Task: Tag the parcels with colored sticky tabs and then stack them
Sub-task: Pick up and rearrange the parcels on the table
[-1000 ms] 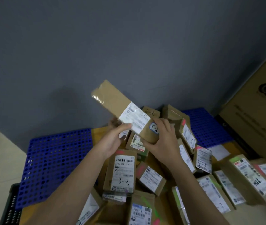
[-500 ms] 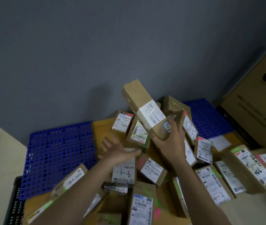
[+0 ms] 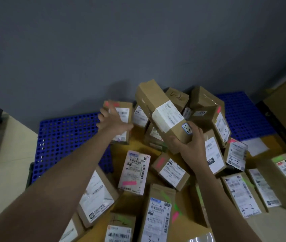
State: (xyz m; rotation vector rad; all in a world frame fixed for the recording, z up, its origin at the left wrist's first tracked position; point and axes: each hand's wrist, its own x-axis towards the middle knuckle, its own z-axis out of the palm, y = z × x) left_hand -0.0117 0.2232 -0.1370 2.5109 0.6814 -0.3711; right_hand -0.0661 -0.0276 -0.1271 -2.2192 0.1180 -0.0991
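Head view: the long brown parcel [image 3: 161, 113] sits in my right hand [image 3: 190, 145], fingers curled round its lower end beside the blue tab marked 5-2 [image 3: 187, 128], its far end tilted up and away over the heap. My left hand [image 3: 113, 122] reaches ahead onto a small parcel [image 3: 120, 119] with a pink tab; whether those fingers clasp it or only press on it, I cannot tell (motion blur). Below my wrists, more tagged parcels lie scattered on the yellow board [image 3: 135, 145], and a blue perforated pallet [image 3: 65, 137] lies left of my left hand. To stack well, I should steady the small one first, then lay the long one flat, label up.
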